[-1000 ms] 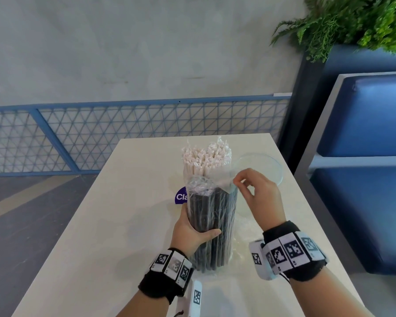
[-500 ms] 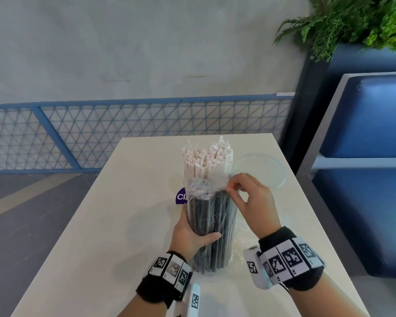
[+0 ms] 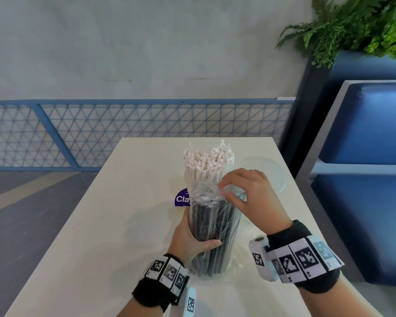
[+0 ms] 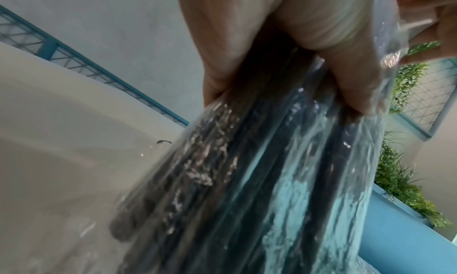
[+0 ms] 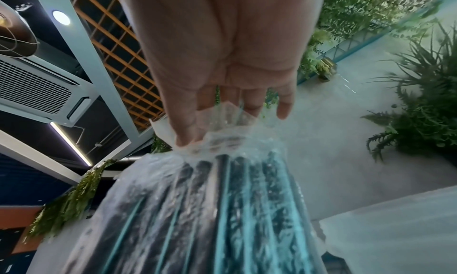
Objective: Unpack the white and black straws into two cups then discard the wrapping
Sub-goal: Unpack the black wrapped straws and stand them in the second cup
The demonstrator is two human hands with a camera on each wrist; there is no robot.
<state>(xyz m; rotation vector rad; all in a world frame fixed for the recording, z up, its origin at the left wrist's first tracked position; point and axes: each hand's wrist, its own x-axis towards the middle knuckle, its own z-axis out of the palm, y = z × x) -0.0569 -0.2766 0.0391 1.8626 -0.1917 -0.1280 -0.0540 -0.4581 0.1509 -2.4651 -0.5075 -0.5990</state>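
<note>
A bundle of black straws in clear plastic wrapping stands upright on the table near me. My left hand grips its lower half, thumb across the front; in the left wrist view my left hand wraps the black straws. My right hand pinches the crumpled wrapping at the bundle's top; in the right wrist view my right hand holds the wrapping above the black straws. Behind stand white straws, their cup hidden. An empty clear cup sits to the right.
The cream table has its right edge close to a blue padded bench. A purple label shows behind the bundle. Loose clear plastic lies at the bundle's base. A blue mesh railing and a fern stand beyond.
My right hand has moved left and down from the wrapping's upper right edge onto the bundle's crumpled top. The left hand has kept its grip.
</note>
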